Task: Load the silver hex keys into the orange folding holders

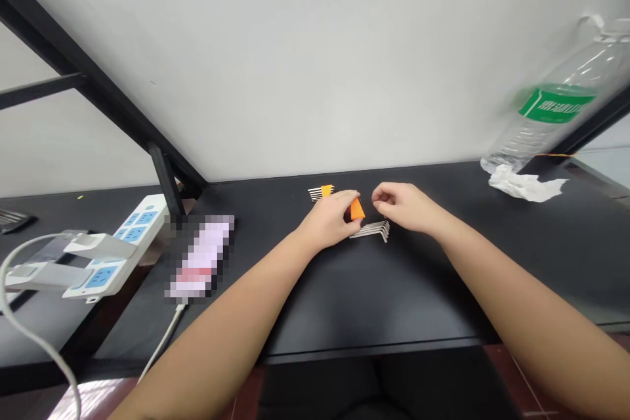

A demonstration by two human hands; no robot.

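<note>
My left hand [331, 218] is closed around an orange plastic hex key holder [357, 209], low over the black table, its thumb on the near side. Just beyond its knuckles lies a second orange piece [327, 191] with a row of slim metal shafts [315, 194] sticking out to the left. Several L-shaped hex keys [377, 230] lie side by side below the holder, their bent ends toward the right. To the right of the holder, my right hand [401, 205] has its fingers curled in toward the thumb. Whatever its fingertips may hold is too small to make out.
At the left lies a blurred-out phone [203, 256] with a white cable [165, 338], near a white power strip [128, 243]. A large clear bottle [556, 105] and a crumpled tissue [526, 184] are at the right. A white wall [315, 79] rises behind the black table [374, 308].
</note>
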